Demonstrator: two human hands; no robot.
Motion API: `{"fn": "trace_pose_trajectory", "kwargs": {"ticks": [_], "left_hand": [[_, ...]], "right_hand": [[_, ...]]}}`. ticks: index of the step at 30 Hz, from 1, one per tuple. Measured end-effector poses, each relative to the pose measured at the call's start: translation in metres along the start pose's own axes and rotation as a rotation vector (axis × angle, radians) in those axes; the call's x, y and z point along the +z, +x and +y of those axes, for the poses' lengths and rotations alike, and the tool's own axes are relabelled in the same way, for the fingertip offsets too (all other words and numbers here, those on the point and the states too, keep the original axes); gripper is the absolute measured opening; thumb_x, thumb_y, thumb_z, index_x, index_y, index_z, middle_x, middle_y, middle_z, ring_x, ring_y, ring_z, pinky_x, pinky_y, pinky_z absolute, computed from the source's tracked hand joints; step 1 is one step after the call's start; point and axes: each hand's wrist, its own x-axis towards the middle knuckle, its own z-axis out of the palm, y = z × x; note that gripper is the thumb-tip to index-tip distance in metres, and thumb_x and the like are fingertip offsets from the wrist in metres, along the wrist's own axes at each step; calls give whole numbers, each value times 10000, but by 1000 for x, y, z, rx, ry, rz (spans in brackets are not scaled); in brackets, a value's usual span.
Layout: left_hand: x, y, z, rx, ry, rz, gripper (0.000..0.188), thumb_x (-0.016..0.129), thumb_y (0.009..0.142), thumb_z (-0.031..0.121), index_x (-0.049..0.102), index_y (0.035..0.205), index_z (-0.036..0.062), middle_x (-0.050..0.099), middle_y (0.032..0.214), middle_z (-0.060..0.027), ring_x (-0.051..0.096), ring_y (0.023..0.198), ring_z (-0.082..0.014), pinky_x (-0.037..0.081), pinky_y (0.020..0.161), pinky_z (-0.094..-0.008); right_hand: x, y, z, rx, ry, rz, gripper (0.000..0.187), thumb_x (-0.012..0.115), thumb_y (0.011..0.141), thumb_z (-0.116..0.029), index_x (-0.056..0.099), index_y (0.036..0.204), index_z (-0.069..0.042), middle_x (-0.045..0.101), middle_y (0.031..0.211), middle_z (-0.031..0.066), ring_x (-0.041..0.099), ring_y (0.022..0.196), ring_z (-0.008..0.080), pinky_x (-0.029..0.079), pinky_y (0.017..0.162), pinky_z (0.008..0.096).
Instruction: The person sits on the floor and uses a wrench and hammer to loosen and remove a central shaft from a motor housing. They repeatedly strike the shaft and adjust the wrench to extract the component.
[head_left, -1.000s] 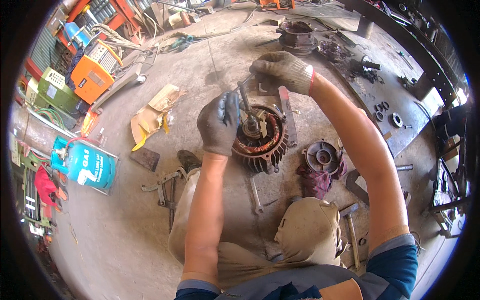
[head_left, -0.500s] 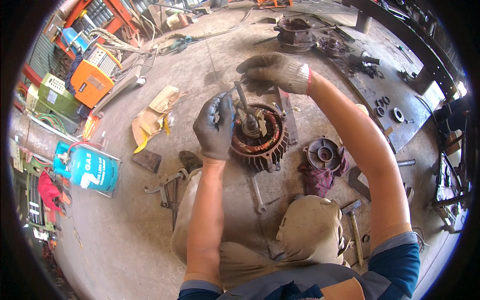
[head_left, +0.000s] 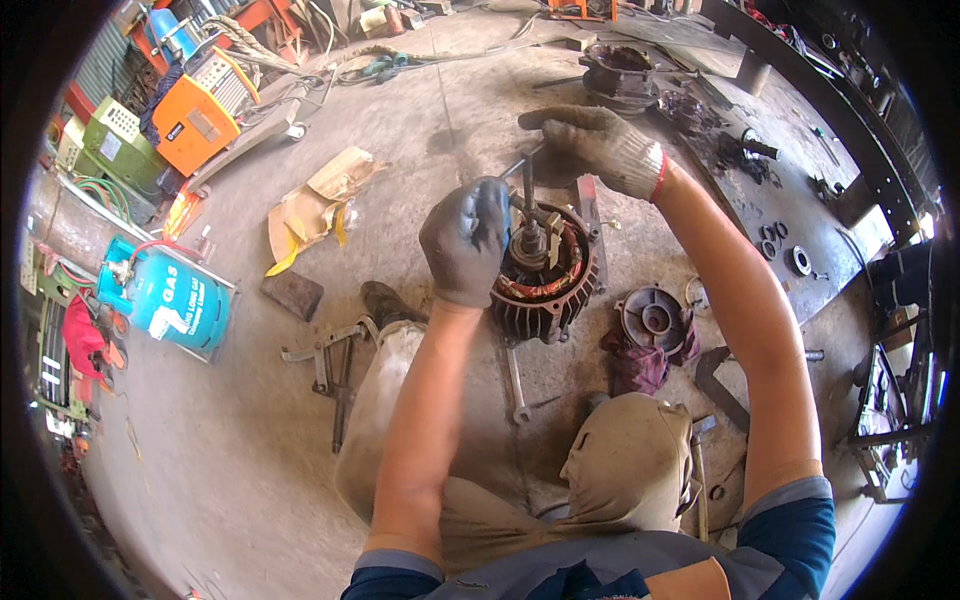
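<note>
A finned electric motor housing [head_left: 545, 322] with copper windings stands upright on the floor in front of me. A bearing puller [head_left: 530, 190] sits over its central shaft, with its screw pointing up and a thin bar across the top. My left hand [head_left: 465, 245], in a dark-palmed work glove, is closed at the near left end of that bar. My right hand [head_left: 600, 150], gloved too, is held above and beyond the puller, its fingers stretched out by the bar's far end. Whether its thumb side touches the bar is hard to see.
An end cover [head_left: 655, 318] lies on a dark red rag [head_left: 640, 365] to the right. An open-ended wrench [head_left: 517, 385], another puller [head_left: 330, 365] and a hammer [head_left: 700, 480] lie near my legs. A blue gas cylinder [head_left: 175, 300] and orange welder [head_left: 200, 115] stand left.
Both hands still work around the puller's top bar, which has turned slightly. The whole scene has shifted a little as my head moved.
</note>
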Motion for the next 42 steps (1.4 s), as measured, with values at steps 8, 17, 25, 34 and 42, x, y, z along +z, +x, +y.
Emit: {"fn": "trace_pose_trajectory", "kwargs": {"ticks": [8, 17, 25, 34, 42], "left_hand": [[-3, -1, 5, -345, -360, 39, 285, 595, 1070, 213, 702, 932, -12, 696, 762, -54, 655, 697, -118, 530, 660, -297], [-6, -2, 14, -406, -459, 71, 254, 576, 1075, 174, 681, 964, -29, 703, 831, -62, 655, 716, -133, 534, 710, -287], [-14, -8, 1, -203, -183, 101, 180, 591, 1056, 116, 700, 1057, -27, 738, 926, -89, 659, 791, -127, 533, 750, -285], [-16, -15, -3, -224, -157, 94, 214, 552, 1087, 159, 666, 1022, -10, 683, 866, -59, 617, 769, -124, 517, 728, -285], [-14, -11, 12, -532, -499, 134, 339, 603, 1070, 311, 661, 899, 25, 651, 732, -21, 609, 618, -93, 478, 596, -252]], "right_hand": [[7, 4, -5, 28, -96, 94, 455, 601, 1058, -393, 648, 1307, -15, 754, 1060, 126, 744, 877, 182, 624, 774, 325], [5, -10, 3, -34, -44, -13, 363, 630, 1047, -296, 667, 1303, -41, 728, 1152, 77, 714, 995, 160, 635, 835, 345], [7, -13, 0, -35, -89, -48, 364, 647, 1032, -231, 656, 1361, -75, 723, 1205, 81, 699, 1038, 153, 618, 882, 328], [14, -13, 1, -57, -168, -5, 333, 638, 1030, -179, 673, 1342, -66, 733, 1195, 82, 702, 1020, 142, 614, 878, 325], [19, -15, 3, -91, -203, 24, 328, 654, 1022, -167, 679, 1329, -55, 741, 1181, 73, 694, 1015, 130, 614, 870, 318]]}}
